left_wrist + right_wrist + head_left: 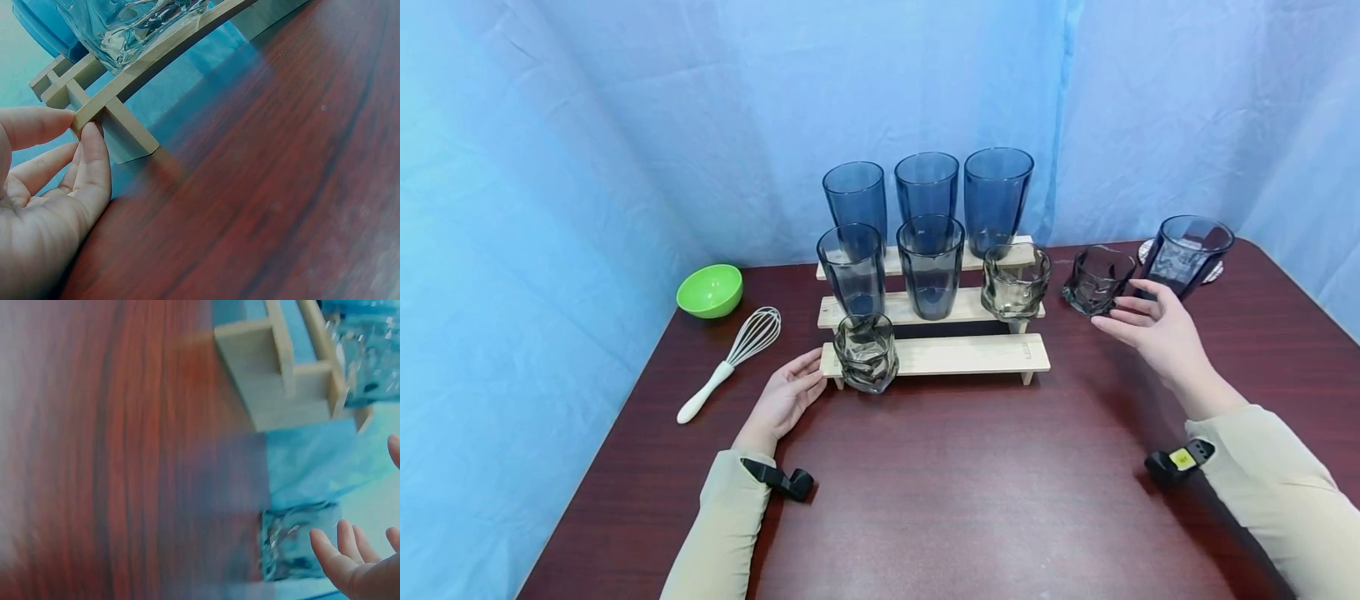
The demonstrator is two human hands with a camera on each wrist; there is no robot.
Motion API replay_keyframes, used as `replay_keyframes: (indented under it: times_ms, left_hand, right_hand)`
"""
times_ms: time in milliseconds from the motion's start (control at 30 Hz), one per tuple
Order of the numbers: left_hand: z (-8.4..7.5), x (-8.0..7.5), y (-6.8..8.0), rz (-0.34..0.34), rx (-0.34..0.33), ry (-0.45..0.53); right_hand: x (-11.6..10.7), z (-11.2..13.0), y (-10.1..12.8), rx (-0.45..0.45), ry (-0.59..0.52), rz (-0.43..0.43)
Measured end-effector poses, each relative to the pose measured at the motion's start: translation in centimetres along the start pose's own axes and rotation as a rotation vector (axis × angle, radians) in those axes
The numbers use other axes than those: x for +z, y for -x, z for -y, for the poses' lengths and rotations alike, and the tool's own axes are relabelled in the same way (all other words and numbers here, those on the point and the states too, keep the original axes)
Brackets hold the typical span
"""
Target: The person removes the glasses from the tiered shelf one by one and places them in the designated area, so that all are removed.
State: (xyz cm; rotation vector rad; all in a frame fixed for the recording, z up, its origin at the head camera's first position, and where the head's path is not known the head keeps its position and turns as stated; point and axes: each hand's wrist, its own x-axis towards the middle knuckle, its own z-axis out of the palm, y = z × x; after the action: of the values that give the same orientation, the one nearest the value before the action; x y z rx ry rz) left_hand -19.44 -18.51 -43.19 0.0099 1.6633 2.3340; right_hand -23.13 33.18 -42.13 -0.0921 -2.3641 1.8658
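My right hand (1153, 329) hovers above the table (970, 492) with fingers spread wide and straight, holding nothing; its fingertips (325, 545) are just short of a short smoky faceted tumbler (1097, 279), which stands on the table at about 11 o'clock from the hand. The right wrist view shows a gap between fingertips and glass (294, 544). At 1 o'clock from the hand, a tall dark blue glass (1187, 254) stands on a round coaster (1145, 250) near the table's far right corner.

My left hand (786, 396) lies relaxed and open at the left end of a 3-tier wooden riser (970, 354). In the left wrist view the thumb and a fingertip (94, 150) touch the end of the bottom slat (125, 94) without curling around it. Just at 2 o'clock from this hand, a clear faceted tumbler (867, 352) sits on the lowest step's left end.

The middle step holds 2 tall blue-grey glasses (853, 268) and 1 clear faceted tumbler (1015, 281) at its right end. The top step carries 3 tall blue glasses (927, 185) in a row.

At 10 o'clock from the left hand, a white-handled whisk (730, 360) lies on the table, and beyond it a green bowl (709, 290) near the blue backdrop (587, 150).
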Motion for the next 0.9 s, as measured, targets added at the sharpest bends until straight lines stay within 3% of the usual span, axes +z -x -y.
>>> replay_keyframes:
  times_ms: [133, 333, 633, 900]
  left_hand:
    - [0.0, 0.1, 0.0, -0.012, -0.008, 0.027]
    - [0.0, 0.0, 0.0, -0.017, -0.019, 0.026]
    - [-0.1, 0.1, 0.1, -0.028, -0.021, 0.024]
    - [0.0, 0.0, -0.1, -0.017, -0.021, 0.000]
  right_hand:
    - [1.5, 3.6, 2.9, -0.033, 0.092, 0.006]
    - [3.5, 7.6, 6.4, -0.109, 0.097, 0.028]
    - [5.7, 8.8, 8.1, -0.243, -0.081, 0.106]
    - [7.9, 9.6, 9.4, -0.329, -0.040, 0.176]
